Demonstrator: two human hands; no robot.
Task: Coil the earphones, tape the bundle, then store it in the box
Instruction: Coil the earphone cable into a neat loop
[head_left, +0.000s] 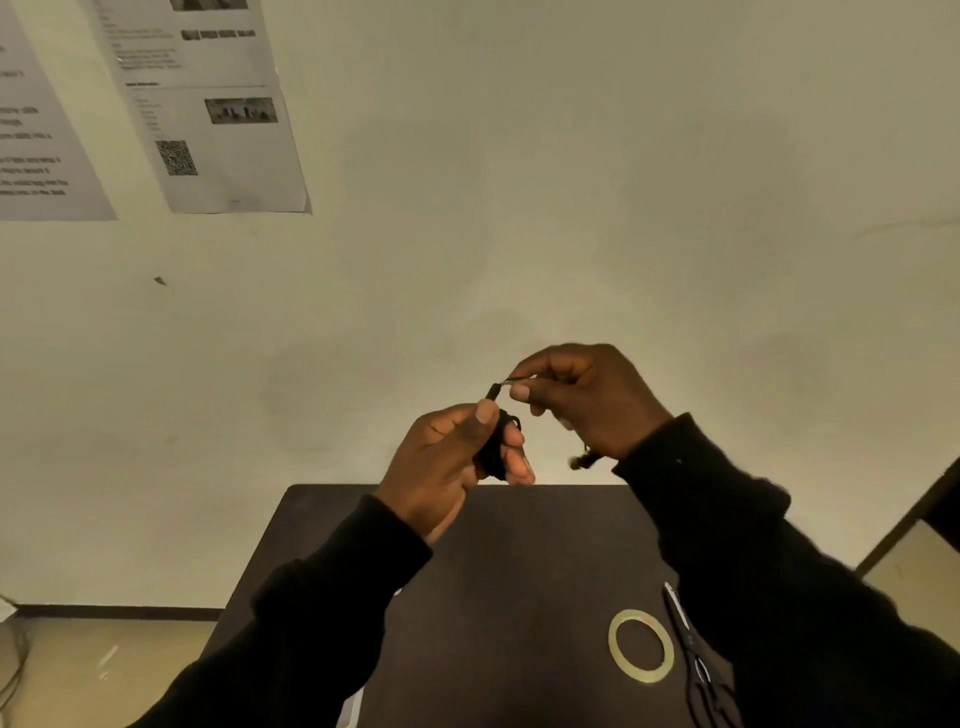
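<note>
My left hand (447, 462) is closed around a small black coil of earphones (493, 449), held up in front of the wall above the table's far edge. My right hand (587, 397) pinches the cable's plug end (498, 387) between thumb and forefinger, just above the coil. A small earbud-like piece (582, 461) dangles below my right wrist. On the dark table (493, 597), at lower right, lies a clear roll of tape (641, 646). No box is in view.
Black scissors (691, 644) lie to the right of the tape roll, partly under my right sleeve. Printed sheets (208, 104) hang on the pale wall at upper left. A light floor shows on both sides of the table.
</note>
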